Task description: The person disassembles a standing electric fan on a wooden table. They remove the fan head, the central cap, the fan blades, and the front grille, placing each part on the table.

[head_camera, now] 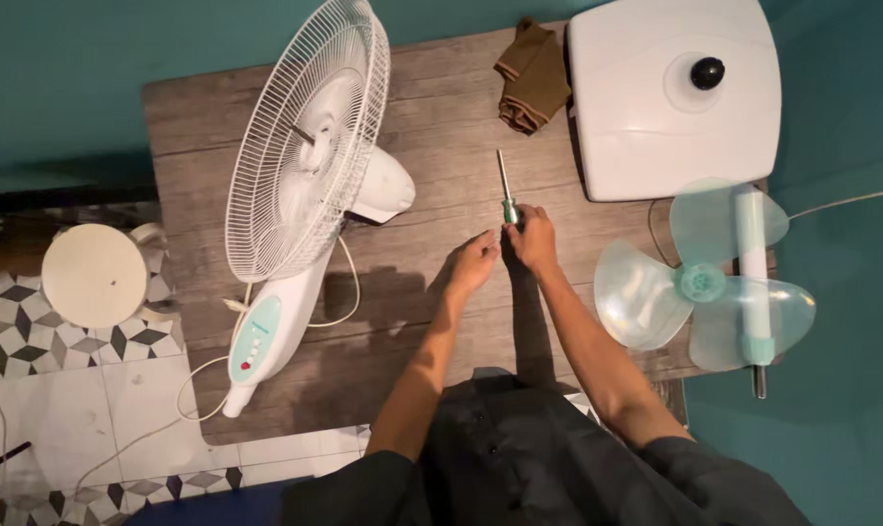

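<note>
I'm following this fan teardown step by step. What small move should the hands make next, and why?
Probably lift the screwdriver clear of the table: the right hand already grips its green handle, the shaft lies flat pointing away, and the left hand rests empty beside it.

Wood-plank worktop [441, 97], grey-brown, against a teal wall. On it, L to R: white fan body [295, 214] lying on its side w/ wire grille up, control neck toward the near edge, cord [339, 292] looping beside it. Brown folded cloth [533, 76] at the far edge. Screwdriver [506, 190] mid-worktop, green handle, shaft pointing away. White square fan base [656, 107] w/ black knob at far R corner. Pale green clear fan blade [699, 282] near R edge, white-and-green pole [753, 273] lying across it, overhanging the near edge.
</note>
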